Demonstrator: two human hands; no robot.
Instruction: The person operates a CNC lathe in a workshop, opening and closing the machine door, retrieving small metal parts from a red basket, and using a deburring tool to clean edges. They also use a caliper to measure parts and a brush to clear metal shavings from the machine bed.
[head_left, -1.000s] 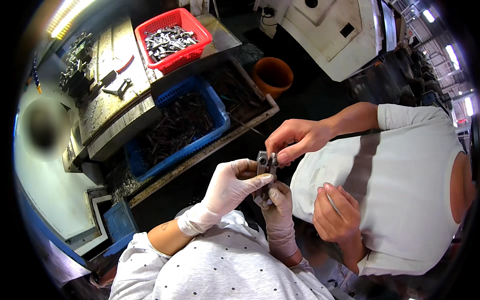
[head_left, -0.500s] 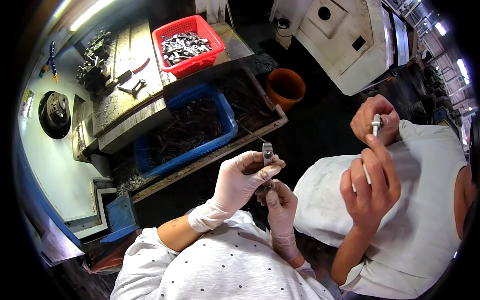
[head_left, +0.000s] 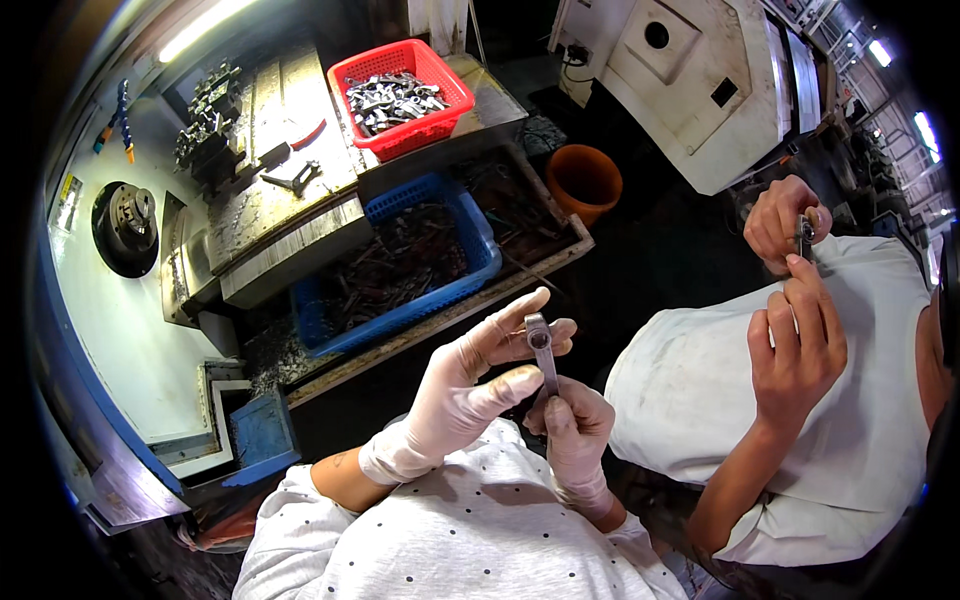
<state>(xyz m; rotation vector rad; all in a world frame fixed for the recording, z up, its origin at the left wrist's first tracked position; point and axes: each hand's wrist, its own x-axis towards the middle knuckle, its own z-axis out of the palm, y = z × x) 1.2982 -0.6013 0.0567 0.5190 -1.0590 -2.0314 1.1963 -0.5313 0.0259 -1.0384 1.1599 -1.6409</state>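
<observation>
Metal part point(head_left: 541, 350), ring end point(head_left: 538, 334) up, stands between our two gloved hands, in front of our dotted shirt point(head_left: 450, 530). Our right hand point(head_left: 580, 425) pinches its lower end between thumb and fingers, which probably leaves the ring end free to look at. Our left hand point(head_left: 470, 385) is spread, thumb well apart from the fingers, and the fingers reach past the upper end; perhaps we hold it loosely there to guard the piece, though we cannot tell whether any fingertip touches it. At three o'clock from us, a co-worker point(head_left: 770, 400) holds a small metal piece point(head_left: 805, 236) between both hands, seemingly to see it well.

At eleven o'clock, a red basket point(head_left: 420, 138) of bright parts point(head_left: 395, 100) rests on the grimy worktop point(head_left: 265, 212), while a blue crate point(head_left: 405, 312) of darker parts point(head_left: 390, 265) sits lower at ten, perhaps to keep the two lots apart. Beyond the crate, a dark bracket point(head_left: 292, 178) lies on the worktop. Just past twelve, we see an orange bucket point(head_left: 590, 210) and, toward one, a pale machine housing point(head_left: 690, 60). Between nine and ten, a round dark fixture point(head_left: 130, 225) sits in a pale panel point(head_left: 100, 340); a lit tube point(head_left: 205, 30) shines toward half past ten.
</observation>
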